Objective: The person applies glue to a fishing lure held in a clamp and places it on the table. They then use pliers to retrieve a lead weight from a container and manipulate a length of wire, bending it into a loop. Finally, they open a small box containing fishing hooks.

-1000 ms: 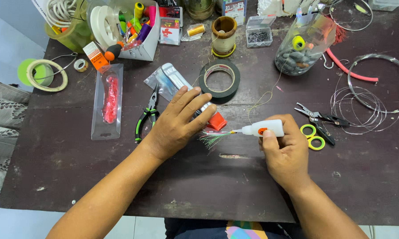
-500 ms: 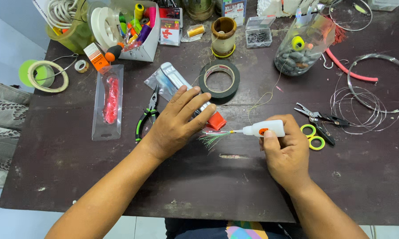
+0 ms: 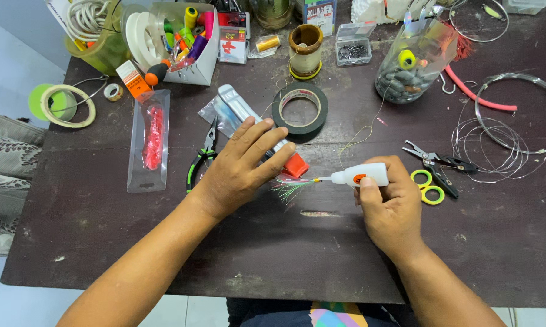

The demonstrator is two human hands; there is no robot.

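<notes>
On the far left of the dark desk lie a green ring of tape and, nearer the middle, a clear packet with a red lure. Green-handled pliers lie just beside the left hand, partly under its wrist side.

The left hand rests palm down, fingers stretched flat and pointing up and to the right; its grip is not closed round anything but presses down on an orange block, which shows only past the fingertips. A silver foil packet sticks out above the fingers. Just below the orange block lies a small fly of pale green and pink strands, fanned out on the desk between the two hands. A roll of black tape lies just above the left fingertips, apart from them.

The right hand has its grip closed round a small white glue bottle with an orange mark, thumb on top. The bottle lies level, its thin nozzle pointing left and meeting the head of the fly, near the orange block. The right forearm comes in from the lower right.

Right of that hand lie yellow-handled scissors and black pliers, close by but not touching it. Farther right are coils of wire; a glass jar stands above.
</notes>
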